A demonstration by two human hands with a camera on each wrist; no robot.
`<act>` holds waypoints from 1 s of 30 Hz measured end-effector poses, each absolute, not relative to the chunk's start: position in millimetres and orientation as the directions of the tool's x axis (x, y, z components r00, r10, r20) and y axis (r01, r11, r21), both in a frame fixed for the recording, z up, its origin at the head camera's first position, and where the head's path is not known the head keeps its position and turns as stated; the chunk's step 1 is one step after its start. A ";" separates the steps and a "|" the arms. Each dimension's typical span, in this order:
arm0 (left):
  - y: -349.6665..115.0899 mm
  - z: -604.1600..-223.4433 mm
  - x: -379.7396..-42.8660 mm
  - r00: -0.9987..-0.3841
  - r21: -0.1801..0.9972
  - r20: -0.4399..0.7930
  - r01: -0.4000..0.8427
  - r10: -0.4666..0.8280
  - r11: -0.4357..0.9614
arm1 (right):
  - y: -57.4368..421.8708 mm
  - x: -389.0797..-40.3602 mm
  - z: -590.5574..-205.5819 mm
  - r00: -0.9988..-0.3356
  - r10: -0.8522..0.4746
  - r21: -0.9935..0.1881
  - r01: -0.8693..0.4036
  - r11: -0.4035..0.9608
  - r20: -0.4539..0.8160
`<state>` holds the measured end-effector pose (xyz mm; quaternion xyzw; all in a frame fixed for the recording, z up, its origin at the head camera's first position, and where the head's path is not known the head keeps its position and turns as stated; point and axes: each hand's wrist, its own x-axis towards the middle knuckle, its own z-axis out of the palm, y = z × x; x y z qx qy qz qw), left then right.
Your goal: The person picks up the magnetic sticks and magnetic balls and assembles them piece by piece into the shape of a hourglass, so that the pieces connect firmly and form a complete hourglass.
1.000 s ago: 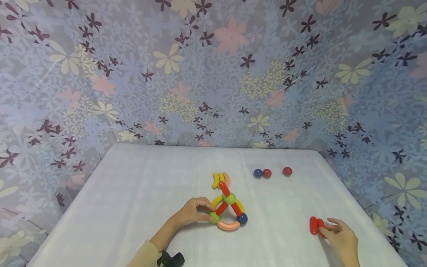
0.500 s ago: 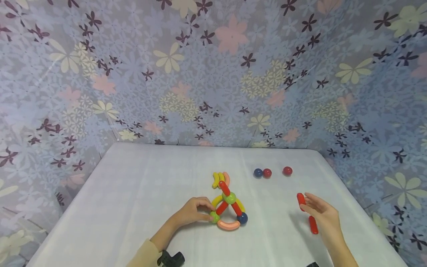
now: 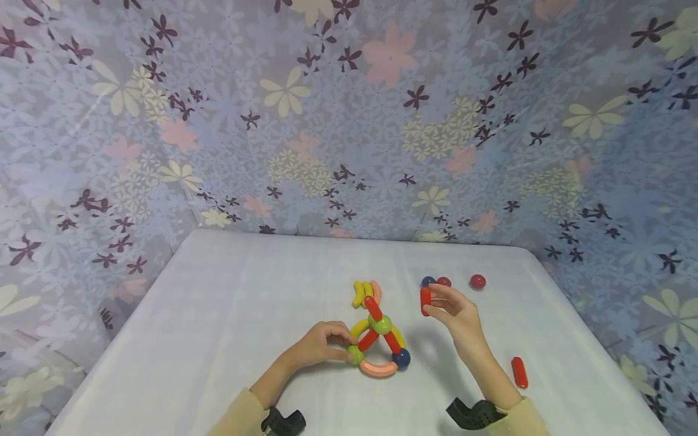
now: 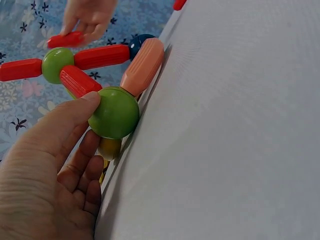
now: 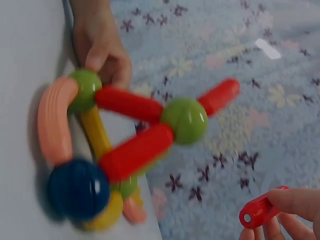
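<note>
Currently, your left hand (image 3: 322,344) is pinching a lower green ball (image 4: 116,116) between thumb and fingers, at the left corner of a ball-and-rod frame (image 3: 392,343) that is standing near the middle of the white-covered table (image 3: 234,284). At its top, an upper green ball (image 3: 380,324) is joining three red rods: two are running down to the lower green ball and a navy ball (image 3: 401,358), while the third is jutting upward. A salmon arc (image 3: 378,370) is bridging those lower balls on the side nearest you.

Your right hand (image 3: 460,313) is gripping a short red rod (image 3: 425,301), holding it above the table, right of the frame and apart from it. Toward the table's right edge, a spare red rod (image 3: 520,372) is lying. Beyond the frame, two yellow arcs (image 3: 358,294) and a loose salmon arc (image 3: 377,292) are lying side by side. Toward the far right corner, a loose navy ball (image 3: 428,281), a red ball (image 3: 444,281) and another red ball (image 3: 477,281) are resting.
</note>
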<state>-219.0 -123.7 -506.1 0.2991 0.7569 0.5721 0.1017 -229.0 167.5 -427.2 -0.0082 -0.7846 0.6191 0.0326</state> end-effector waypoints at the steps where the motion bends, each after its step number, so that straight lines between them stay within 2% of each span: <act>1: -123.4 -502.6 -217.5 -0.799 0.928 0.187 0.334 0.572 0.164 | 161.9 -229.5 -426.0 -0.998 0.047 -0.974 -0.024 0.227 0.035; 7: -123.4 -488.7 -211.4 -0.794 0.926 0.188 0.340 0.579 0.165 | 133.9 -229.4 -421.0 -1.000 -0.015 -0.988 -0.027 0.154 0.025; 13: -123.6 -507.9 -220.0 -0.806 0.922 0.180 0.338 0.564 0.188 | 118.1 -228.9 -422.1 -0.996 -0.070 -0.993 -0.069 0.094 0.063; 19: -124.3 -514.0 -223.9 -0.805 0.928 0.171 0.325 0.568 0.183 | 110.5 -227.7 -423.0 -0.992 -0.092 -0.985 -0.104 0.138 0.092; 30: -125.3 -513.3 -223.8 -0.801 0.933 0.167 0.317 0.575 0.170 | 110.3 -228.4 -427.1 -0.988 -0.133 -0.972 -0.100 0.212 0.073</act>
